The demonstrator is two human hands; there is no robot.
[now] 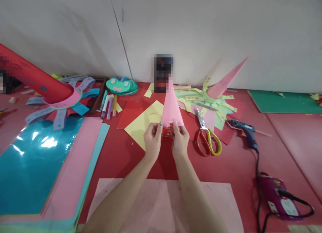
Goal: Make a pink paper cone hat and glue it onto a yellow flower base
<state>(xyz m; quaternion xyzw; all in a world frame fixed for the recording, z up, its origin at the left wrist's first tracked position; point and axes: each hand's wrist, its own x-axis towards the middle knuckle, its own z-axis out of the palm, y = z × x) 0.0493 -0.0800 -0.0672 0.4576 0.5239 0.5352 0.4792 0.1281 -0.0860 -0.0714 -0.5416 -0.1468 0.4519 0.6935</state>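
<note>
- The pink paper cone [172, 105] was in the middle of the scene, its narrow tip pointing far and its wide end near; whether it rested on the red table [162, 169] or was held just above it could not be told.
- The right hand [180, 140] gripped the cone's wide end near its right side, the thumb laid over the paper and the fingers mostly hidden beneath.
- The left hand [152, 142] was closed at the left corner of that same end, thumb and fingertips seemingly pinching the edge; how firmly could not be seen.
- The step in hand looked like working the base edge, which showed uneven beside the right thumb, perhaps from small folds or cuts.
- The next move, as judged from this, called for a light pinch on both sides, so that the thin paper neither creased nor sprang open.
- A yellow sheet [137, 129] lay just left of the cone, and the scissors [205, 129] lay to the right with their blades pointing far, close to the right hand.
- Farther right was the glue gun [245, 129], its cord running near toward a purple box [276, 191].
- Beyond the scissors stood another pink cone [227, 80], leaning right among yellow strips [222, 115].
- A pale pink sheet [161, 206] lay nearest, under the forearms.
</note>
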